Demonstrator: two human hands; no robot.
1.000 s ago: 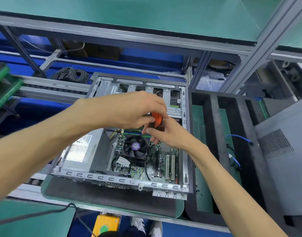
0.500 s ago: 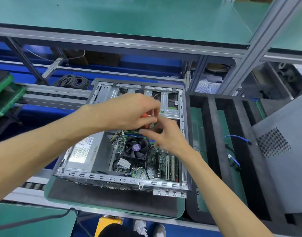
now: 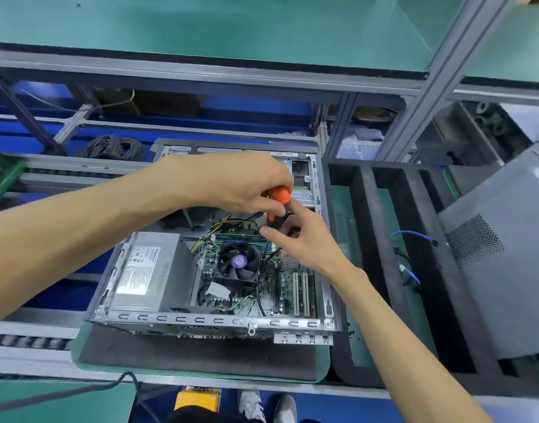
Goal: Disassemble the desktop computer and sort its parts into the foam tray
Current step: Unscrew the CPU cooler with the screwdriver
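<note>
Head view: compared with half a second ago, the orange-handled screwdriver shows more plainly, its handle clear of the left hand, whose curled fingers grip it. The right hand pinches a small grey connector just beside the tool's dark collar. Both hover over the open computer case, left of the foam tray.

green bench | black mat, foam tray | maybe conveyor-fed
</note>
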